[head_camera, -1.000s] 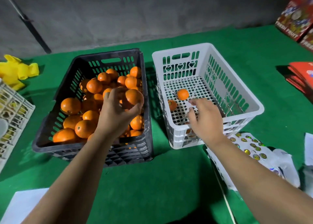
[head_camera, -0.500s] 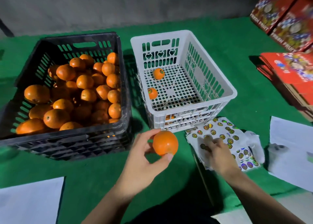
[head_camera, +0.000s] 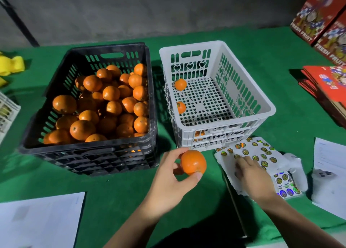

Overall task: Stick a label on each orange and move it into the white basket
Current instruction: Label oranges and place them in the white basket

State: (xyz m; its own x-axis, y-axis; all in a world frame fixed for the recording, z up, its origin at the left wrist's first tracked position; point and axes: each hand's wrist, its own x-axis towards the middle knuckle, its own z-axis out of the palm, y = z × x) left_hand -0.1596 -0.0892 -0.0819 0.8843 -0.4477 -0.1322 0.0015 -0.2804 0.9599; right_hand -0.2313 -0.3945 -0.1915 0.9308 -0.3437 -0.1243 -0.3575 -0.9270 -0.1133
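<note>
My left hand [head_camera: 169,182] holds one orange [head_camera: 193,162] between thumb and fingers, just in front of the white basket [head_camera: 249,90]. Three oranges lie in that basket: one at the far left [head_camera: 180,84], one at the left wall [head_camera: 181,107], one seen through the front slats [head_camera: 199,134]. The black crate [head_camera: 89,152] to the left is full of several oranges [head_camera: 110,105]. My right hand [head_camera: 250,174] lies on the sticker sheet [head_camera: 256,152], fingertips down on a label; whether a label is lifted is blurred.
Green cloth covers the table [head_camera: 116,187]. White papers lie at the near left [head_camera: 39,219] and right [head_camera: 331,174]. Red fruit boxes [head_camera: 325,22] and flat red cartons [head_camera: 329,82] stand at the right. A yellow object [head_camera: 9,66] sits far left.
My left hand brought an orange from the black crate down to the front of the white basket. My right hand left the basket and went to the sticker sheet.
</note>
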